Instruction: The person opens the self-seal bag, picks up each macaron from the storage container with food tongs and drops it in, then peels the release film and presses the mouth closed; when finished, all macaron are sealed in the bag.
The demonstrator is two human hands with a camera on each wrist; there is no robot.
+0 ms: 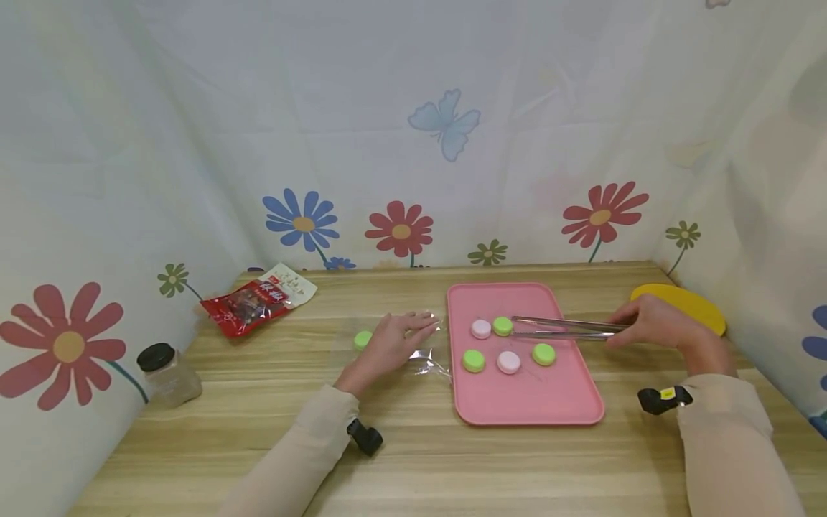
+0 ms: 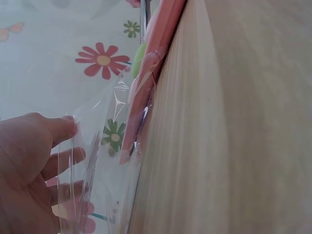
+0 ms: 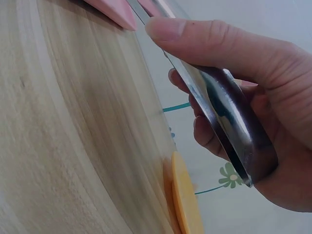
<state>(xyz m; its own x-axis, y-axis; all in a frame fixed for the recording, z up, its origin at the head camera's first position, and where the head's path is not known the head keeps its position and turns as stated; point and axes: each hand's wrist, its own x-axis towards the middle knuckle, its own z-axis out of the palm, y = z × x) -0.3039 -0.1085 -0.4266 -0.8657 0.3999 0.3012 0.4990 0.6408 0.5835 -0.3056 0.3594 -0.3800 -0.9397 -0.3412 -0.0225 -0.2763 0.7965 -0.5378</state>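
My right hand [image 1: 652, 327] grips metal tongs [image 3: 229, 107], thumb on one arm and fingers curled round the other. The tongs' tips reach over the pink tray [image 1: 530, 406] to a green macaron [image 1: 502, 327]; whether they squeeze it I cannot tell. Other green macarons [image 1: 474, 360] and pink macarons [image 1: 508, 362] lie on the tray. Left of the tray, my left hand [image 1: 394, 341] holds the edge of a clear plastic bag [image 2: 97, 161] with thumb and fingers. The bag's mouth faces the tray. Another green macaron [image 1: 363, 340] shows beside that hand, at the bag's far end.
A red snack packet [image 1: 248, 309] lies at the back left, with a black-lidded jar [image 1: 169, 375] nearer the left edge. Behind my right hand is a yellow oval object [image 1: 694, 309]. A flowered curtain [image 1: 413, 143] borders the wooden table [image 1: 388, 474].
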